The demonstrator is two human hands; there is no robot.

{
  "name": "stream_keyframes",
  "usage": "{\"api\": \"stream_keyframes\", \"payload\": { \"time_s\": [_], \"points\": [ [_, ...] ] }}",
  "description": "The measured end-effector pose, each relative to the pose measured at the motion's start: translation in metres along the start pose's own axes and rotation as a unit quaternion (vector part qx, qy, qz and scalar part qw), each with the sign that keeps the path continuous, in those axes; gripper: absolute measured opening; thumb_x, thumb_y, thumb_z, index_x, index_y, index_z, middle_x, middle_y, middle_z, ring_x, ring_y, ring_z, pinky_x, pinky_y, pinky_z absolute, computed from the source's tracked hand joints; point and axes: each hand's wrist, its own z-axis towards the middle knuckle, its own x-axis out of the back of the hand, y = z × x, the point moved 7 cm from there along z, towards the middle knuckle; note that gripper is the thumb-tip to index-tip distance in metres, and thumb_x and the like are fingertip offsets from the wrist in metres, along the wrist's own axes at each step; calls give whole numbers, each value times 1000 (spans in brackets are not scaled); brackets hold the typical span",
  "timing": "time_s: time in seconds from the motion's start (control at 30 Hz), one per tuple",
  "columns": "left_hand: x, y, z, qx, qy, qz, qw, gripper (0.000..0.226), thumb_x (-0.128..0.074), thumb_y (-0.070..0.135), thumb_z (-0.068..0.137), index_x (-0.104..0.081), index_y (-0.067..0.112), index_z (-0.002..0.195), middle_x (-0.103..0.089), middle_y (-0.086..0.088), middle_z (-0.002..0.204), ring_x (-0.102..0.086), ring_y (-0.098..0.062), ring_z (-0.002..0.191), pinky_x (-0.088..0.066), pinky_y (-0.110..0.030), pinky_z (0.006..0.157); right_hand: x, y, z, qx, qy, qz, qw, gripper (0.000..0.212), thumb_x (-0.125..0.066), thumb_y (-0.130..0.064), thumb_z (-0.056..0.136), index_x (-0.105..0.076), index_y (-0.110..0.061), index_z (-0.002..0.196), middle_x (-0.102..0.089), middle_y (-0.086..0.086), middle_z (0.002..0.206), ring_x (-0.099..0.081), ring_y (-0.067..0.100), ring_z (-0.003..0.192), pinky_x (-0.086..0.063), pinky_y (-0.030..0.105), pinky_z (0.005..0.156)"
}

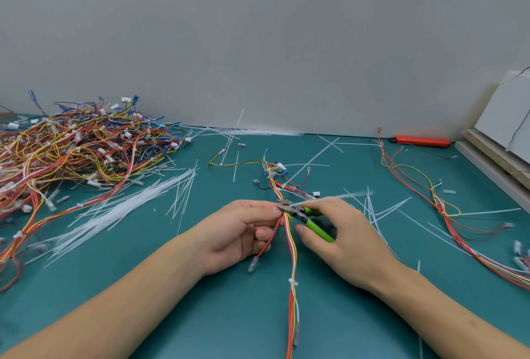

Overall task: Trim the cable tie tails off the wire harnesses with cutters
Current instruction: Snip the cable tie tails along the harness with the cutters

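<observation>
My left hand grips a wire harness of red, yellow and white wires at the middle of the green table. In my right hand are green-handled cutters, fingers curled round the handles. The cutter jaws sit at the harness just by my left thumb. A white cable tie tail, blurred, sticks out to the right from the jaws. Lower on the same harness there is a trimmed white tie. The harness runs on up the table to white connectors.
A big heap of harnesses fills the left of the table. Cut white tie tails lie scattered between heap and hands and right of them. Another harness trails at the right. An orange tool lies by the wall; white boards lean at far right.
</observation>
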Motion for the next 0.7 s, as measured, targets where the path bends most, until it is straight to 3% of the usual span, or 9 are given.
{"api": "stream_keyframes", "payload": {
  "time_s": [0.13, 0.27, 0.37, 0.5, 0.6, 0.7],
  "points": [
    [1, 0, 0, 0, 7, -2, 1000, 25, -65, 16, 88, -70, 6, 110, -62, 5, 73, -42, -4, 50, -36, -19, 54, 1, -4, 1, 1, 0, -6, 1000, 34, -60, -56, 90, -68, -34, 115, -65, -21, 105, -58, 3, 104, -49, 29, 91],
    [2, 0, 0, 4, 12, -6, 1000, 20, -65, 14, 89, -71, 7, 107, -60, 4, 74, -42, -4, 49, -37, -19, 53, 2, 0, 1, -18, 17, -24, 999, 27, -58, -58, 87, -60, -32, 84, -56, -13, 72, -54, 10, 74, -46, 32, 65],
    [1, 0, 0, 5, 9, 1, 1000, 19, -65, 15, 90, -70, 6, 106, -60, 4, 72, -42, -4, 49, -36, -19, 53, 0, 2, 0, -24, 14, -28, 999, 29, -59, -58, 87, -57, -30, 80, -55, -10, 69, -52, 13, 68, -44, 33, 60],
    [0, 2, -2, 1, 7, 1, 1000, 11, -64, 15, 90, -75, 11, 92, -60, 6, 69, -42, -4, 50, -36, -19, 54, 0, 1, 0, -21, 4, -25, 999, 26, -59, -58, 88, -64, -33, 92, -60, -16, 80, -56, 8, 81, -48, 30, 71],
    [0, 1, -1, -1, 11, 1, 1000, 13, -63, 15, 91, -69, 7, 100, -61, 5, 71, -42, -4, 50, -37, -18, 53, 0, 0, 0, -17, -6, -20, 1000, 36, -62, -56, 89, -68, -33, 116, -64, -21, 103, -57, 2, 101, -47, 26, 88],
    [0, 1, -1, -2, 13, 3, 1000, 14, -64, 15, 90, -69, 7, 99, -62, 4, 72, -42, -5, 50, -38, -19, 53, 2, -3, 0, -8, -3, -21, 1000, 38, -63, -51, 91, -67, -33, 123, -64, -23, 110, -56, 1, 107, -46, 28, 95]
  ]
}}
